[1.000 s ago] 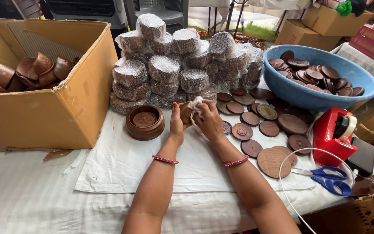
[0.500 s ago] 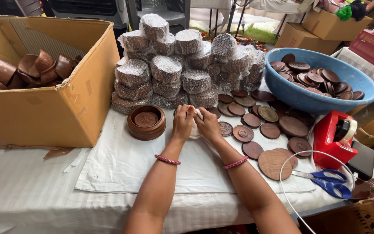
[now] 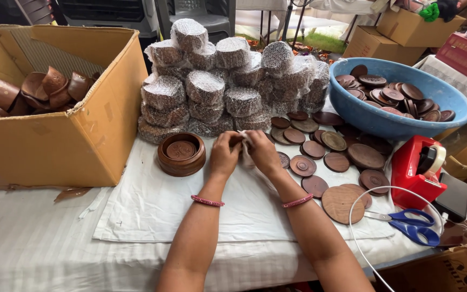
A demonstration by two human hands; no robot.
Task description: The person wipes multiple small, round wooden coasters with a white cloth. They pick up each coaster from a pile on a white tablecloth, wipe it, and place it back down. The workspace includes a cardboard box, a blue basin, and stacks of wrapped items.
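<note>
1. Two hands, left hand [image 3: 225,154] and right hand [image 3: 262,151], pinch a white-wrapped piece [image 3: 246,148] between them, low over the cloth-covered tabletop [image 3: 152,211].
2. Wrapped bundles [image 3: 217,89] stack just behind, within reach.
3. Loose wooden discs [image 3: 325,157] lie beside the right hand.

Single head-worn view, looking down and forward across a worktable

The camera sits above the person's forearms, close to the white cloth-covered table [image 3: 55,238], facing the far stack of bubble-wrapped round bundles [image 3: 228,81]; the open brown cardboard box [image 3: 82,130] bounds the left, the round blue plastic basin [image 3: 374,121] the right.
</note>
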